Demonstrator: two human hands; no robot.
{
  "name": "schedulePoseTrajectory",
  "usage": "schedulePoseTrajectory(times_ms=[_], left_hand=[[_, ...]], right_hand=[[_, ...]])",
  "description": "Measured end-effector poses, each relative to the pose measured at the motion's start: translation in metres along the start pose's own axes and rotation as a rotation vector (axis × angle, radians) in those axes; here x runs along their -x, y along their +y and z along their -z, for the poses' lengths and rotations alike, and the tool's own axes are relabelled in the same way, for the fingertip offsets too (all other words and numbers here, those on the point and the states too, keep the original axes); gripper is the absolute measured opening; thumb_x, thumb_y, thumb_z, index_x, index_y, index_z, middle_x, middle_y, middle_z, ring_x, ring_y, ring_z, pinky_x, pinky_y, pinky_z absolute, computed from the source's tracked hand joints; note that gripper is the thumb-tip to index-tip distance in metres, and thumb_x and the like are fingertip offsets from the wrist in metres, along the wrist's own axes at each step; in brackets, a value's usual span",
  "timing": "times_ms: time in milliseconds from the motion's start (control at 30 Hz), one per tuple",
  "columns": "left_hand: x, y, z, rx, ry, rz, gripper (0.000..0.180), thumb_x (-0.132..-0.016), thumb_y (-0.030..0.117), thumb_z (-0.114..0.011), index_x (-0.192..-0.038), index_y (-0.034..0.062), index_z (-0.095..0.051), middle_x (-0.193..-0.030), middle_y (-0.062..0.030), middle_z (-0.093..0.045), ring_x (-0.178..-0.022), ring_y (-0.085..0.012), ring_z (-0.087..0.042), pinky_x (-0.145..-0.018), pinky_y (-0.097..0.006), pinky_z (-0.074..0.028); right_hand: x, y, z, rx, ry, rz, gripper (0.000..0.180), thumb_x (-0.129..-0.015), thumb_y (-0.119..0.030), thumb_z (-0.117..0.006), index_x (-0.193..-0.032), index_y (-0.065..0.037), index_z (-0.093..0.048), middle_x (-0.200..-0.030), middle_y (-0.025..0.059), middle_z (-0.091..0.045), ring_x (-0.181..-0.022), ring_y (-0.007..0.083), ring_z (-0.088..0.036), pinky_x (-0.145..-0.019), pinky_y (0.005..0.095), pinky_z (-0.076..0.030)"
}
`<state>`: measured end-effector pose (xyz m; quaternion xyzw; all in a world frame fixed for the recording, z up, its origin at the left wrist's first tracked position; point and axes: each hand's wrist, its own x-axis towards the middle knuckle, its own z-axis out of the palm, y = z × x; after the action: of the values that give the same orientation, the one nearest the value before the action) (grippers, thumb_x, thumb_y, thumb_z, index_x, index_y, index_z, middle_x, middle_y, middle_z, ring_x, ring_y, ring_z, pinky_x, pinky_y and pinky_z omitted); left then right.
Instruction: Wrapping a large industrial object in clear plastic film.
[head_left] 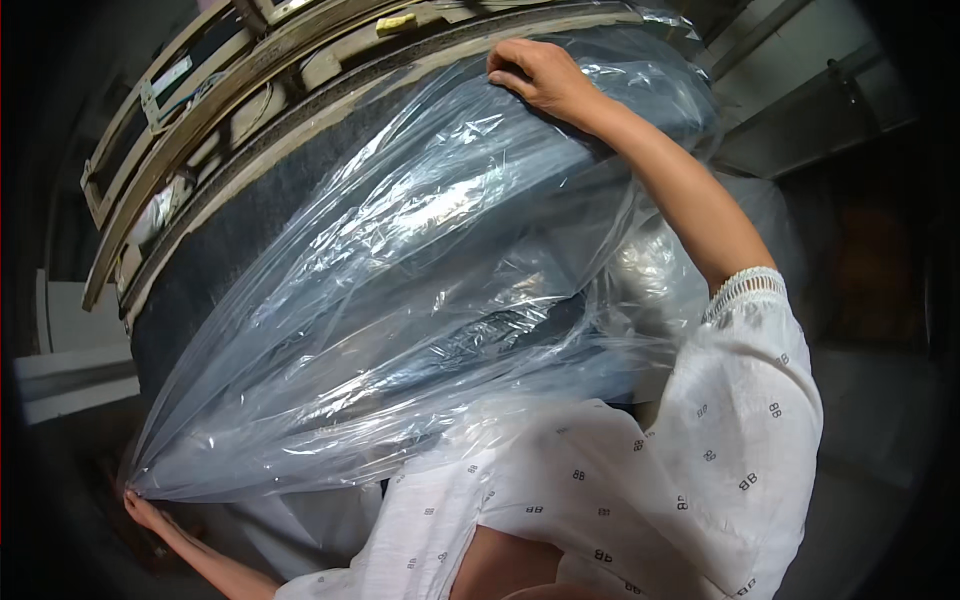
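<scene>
Dark surface (235, 235) behind; clear plastic sheet (410, 270) gleams, crinkled, translucent.

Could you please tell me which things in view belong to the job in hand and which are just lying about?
In use:
Clear plastic sheet, partly over the dark surface
Left hand, gripping the sheet's gathered corner
Right hand, fingers curled, over the sheet's far side

Apparently just there:
Wooden framework beyond the surface
Small yellow object by the framework
</scene>
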<state>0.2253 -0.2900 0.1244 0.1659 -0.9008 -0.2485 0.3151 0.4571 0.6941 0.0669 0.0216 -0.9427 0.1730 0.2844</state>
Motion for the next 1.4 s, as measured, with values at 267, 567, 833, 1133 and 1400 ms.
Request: schedulePoseTrajectory(times_ms=[267,567,833,1133,1400], left_hand=[[0.047,-0.019,0.037,0.550,-0.134,0.310,0.038,-0.089,0.028,-0.056,-0.117,0.0039,-0.051,-0.118,-0.0055,-0.054,-0.103,-0.0175,-0.050,-0.084,-0.028,-0.040],[0.121,-0.044,0.091,0.596,-0.189,0.370,0.036,-0.089,0.026,-0.056,-0.118,0.0057,-0.049,-0.112,-0.0029,-0.055,-0.096,-0.0133,-0.051,-0.076,-0.024,-0.038],[0.149,-0.050,0.106,0.540,-0.195,0.373,0.042,-0.088,0.031,-0.057,-0.122,0.0074,-0.048,-0.120,-0.0012,-0.051,-0.105,-0.0141,-0.046,-0.079,-0.027,-0.036],[0.114,-0.111,0.124,0.576,-0.152,0.384,0.038,-0.089,0.022,-0.054,-0.121,0.0022,-0.050,-0.121,-0.0089,-0.051,-0.107,-0.0218,-0.047,-0.086,-0.029,-0.043],[0.118,0.167,-0.064,0.766,-0.213,0.190,0.033,-0.083,0.022,-0.059,-0.110,0.0027,-0.057,-0.086,-0.0004,-0.058,-0.072,-0.0116,-0.052,-0.064,-0.027,-0.044]], right_hand=[[-0.012,0.004,-0.017,-0.028,0.071,-0.002,0.014,-0.080,-0.013,-0.063,-0.087,-0.004,-0.055,-0.079,0.0098,-0.058,-0.071,0.0263,-0.057,-0.063,0.0331,-0.045],[-0.012,0.000,-0.002,-0.308,-0.189,-0.072,0.018,-0.081,-0.006,-0.062,-0.097,-0.005,-0.053,-0.088,0.0048,-0.062,-0.084,0.0161,-0.059,-0.078,0.0284,-0.047],[-0.016,-0.012,-0.028,-0.207,-0.022,-0.013,0.021,-0.081,-0.009,-0.062,-0.099,-0.004,-0.052,-0.084,0.0072,-0.059,-0.078,0.0176,-0.058,-0.071,0.0302,-0.046],[-0.027,-0.004,-0.012,-0.059,-0.024,0.177,0.016,-0.083,-0.014,-0.059,-0.095,-0.005,-0.059,-0.096,0.0082,-0.055,-0.093,0.0210,-0.054,-0.083,0.0312,-0.042],[-0.030,0.031,0.173,-0.105,0.455,-0.369,0.036,-0.092,-0.028,-0.045,-0.115,0.000,-0.051,-0.107,0.0142,-0.058,-0.096,0.0258,-0.057,-0.085,0.0329,-0.044]])
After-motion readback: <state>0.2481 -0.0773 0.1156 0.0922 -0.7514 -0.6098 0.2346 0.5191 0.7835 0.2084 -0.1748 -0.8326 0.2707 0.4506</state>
